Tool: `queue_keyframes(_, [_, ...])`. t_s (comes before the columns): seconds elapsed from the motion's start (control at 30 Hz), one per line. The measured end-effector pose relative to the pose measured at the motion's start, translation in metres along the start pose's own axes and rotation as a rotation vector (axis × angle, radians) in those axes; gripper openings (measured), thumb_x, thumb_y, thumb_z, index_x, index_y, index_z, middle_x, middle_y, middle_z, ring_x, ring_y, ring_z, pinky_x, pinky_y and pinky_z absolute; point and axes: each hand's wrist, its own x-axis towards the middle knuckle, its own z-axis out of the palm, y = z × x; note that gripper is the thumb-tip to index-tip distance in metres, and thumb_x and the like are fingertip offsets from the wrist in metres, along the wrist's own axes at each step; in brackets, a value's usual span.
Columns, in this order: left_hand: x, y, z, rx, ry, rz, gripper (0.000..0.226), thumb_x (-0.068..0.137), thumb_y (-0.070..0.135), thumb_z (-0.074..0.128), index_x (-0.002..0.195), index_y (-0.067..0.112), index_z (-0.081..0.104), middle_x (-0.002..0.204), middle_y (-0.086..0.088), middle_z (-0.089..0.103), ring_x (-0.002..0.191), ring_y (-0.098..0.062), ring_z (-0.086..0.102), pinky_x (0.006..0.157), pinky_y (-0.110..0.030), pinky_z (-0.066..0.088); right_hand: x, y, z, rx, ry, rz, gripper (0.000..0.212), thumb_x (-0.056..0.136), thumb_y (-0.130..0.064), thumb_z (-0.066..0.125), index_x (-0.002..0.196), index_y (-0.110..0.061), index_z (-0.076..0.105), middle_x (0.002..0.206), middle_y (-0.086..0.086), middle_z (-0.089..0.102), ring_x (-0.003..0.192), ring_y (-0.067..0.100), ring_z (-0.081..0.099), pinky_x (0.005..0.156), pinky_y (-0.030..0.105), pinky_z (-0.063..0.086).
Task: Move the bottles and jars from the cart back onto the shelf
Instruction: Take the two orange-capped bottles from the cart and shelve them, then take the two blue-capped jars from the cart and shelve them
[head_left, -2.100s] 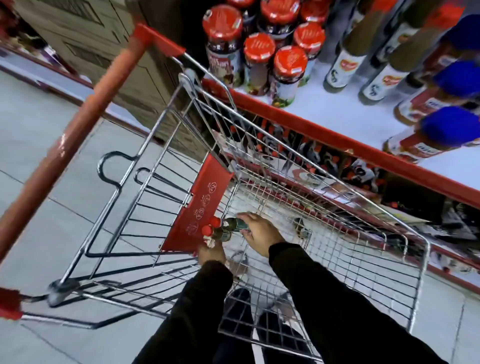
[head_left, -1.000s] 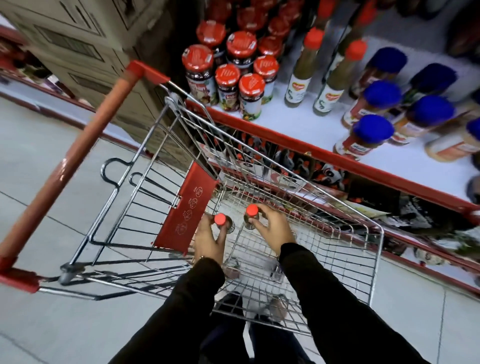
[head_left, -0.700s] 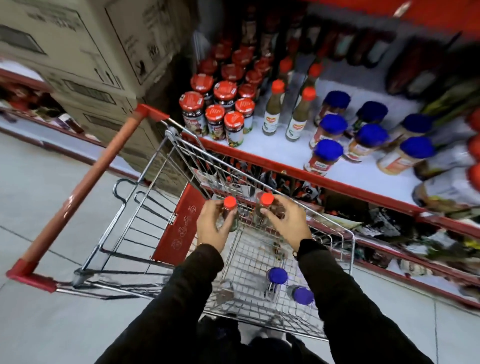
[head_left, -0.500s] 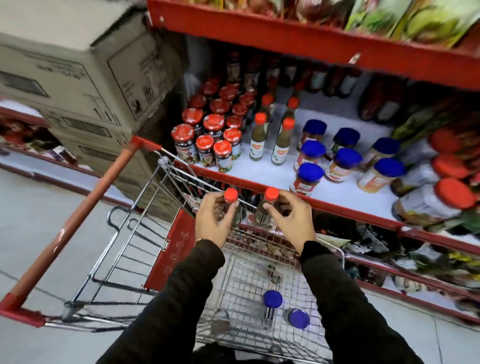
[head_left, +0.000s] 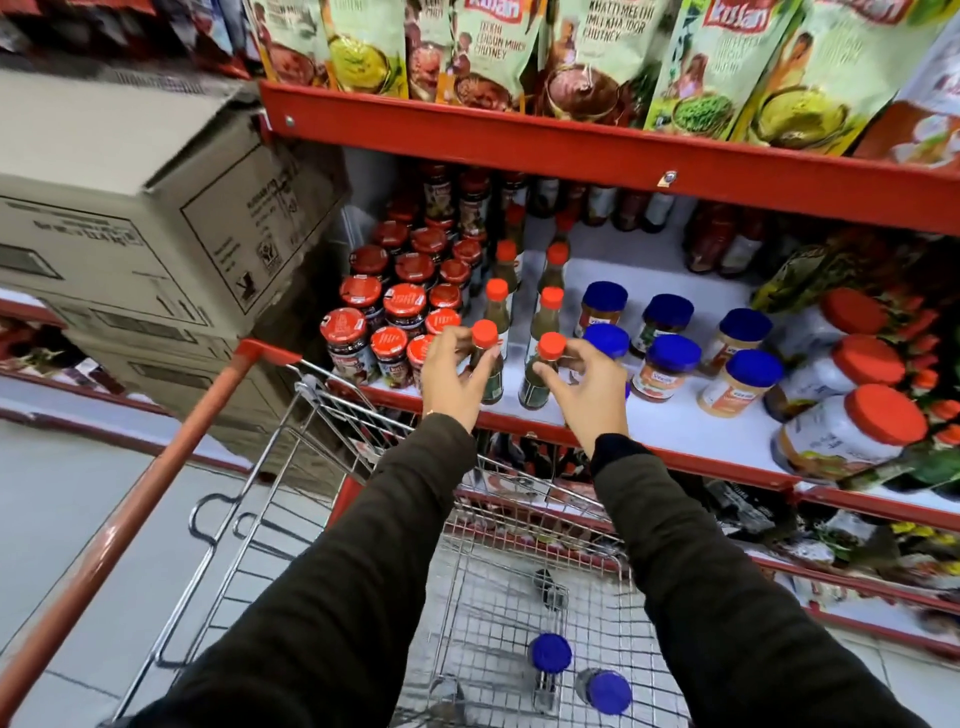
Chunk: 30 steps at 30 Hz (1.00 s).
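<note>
- Nearest, at 6 o'clock, two blue-capped jars (head_left: 550, 656) lay in the cart (head_left: 332, 395), waiting their turn.
- Above the cart rim, the left hand (head_left: 453, 375) held its grip closed on one red-capped bottle (head_left: 485, 364); the right hand (head_left: 587, 387) held another (head_left: 540, 371), each upright by the neck, likely for setting down.
- Both bottles sat at the shelf (head_left: 675, 431) front edge, extending the matching rows running toward 12 o'clock.
</note>
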Motion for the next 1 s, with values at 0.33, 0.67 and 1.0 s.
queue_keyframes(0.33, [0.011,-0.031,0.015,0.151,-0.048,-0.046,0.025,0.088,0.026,0.069,0.107,0.016,0.056,0.111,-0.004,0.065,0.103,-0.019,0.062,0.082,-0.020,0.047,0.011,0.010,0.015,-0.058,-0.057,0.068,0.033,0.090,-0.024,0.074,0.119,-0.012,0.067,0.117,0.006,0.074,0.113,0.023,0.067,0.101,0.045,0.053])
queue_keyframes(0.67, [-0.039,-0.026,0.017,0.172,-0.043,-0.103,0.062,0.095,0.034,0.057,0.149,0.017,0.031,0.149,-0.008,0.040,0.139,-0.019,0.041,0.114,-0.033,0.036,-0.044,0.027,0.016,0.012,-0.034,-0.060,0.049,0.099,-0.017,0.056,0.146,-0.020,0.043,0.154,0.001,0.036,0.137,0.008,0.044,0.113,0.036,0.046])
queue_keyframes(1.0, [-0.170,-0.074,0.032,0.514,-0.355,-0.093,0.056,0.100,0.038,0.043,0.152,0.023,0.028,0.161,0.001,0.027,0.149,-0.016,0.024,0.122,-0.042,0.026,-0.153,0.125,0.006,-0.300,-0.379,-0.057,0.061,0.105,-0.035,0.045,0.160,-0.023,0.022,0.170,-0.004,0.009,0.159,0.016,0.005,0.128,0.040,0.016])
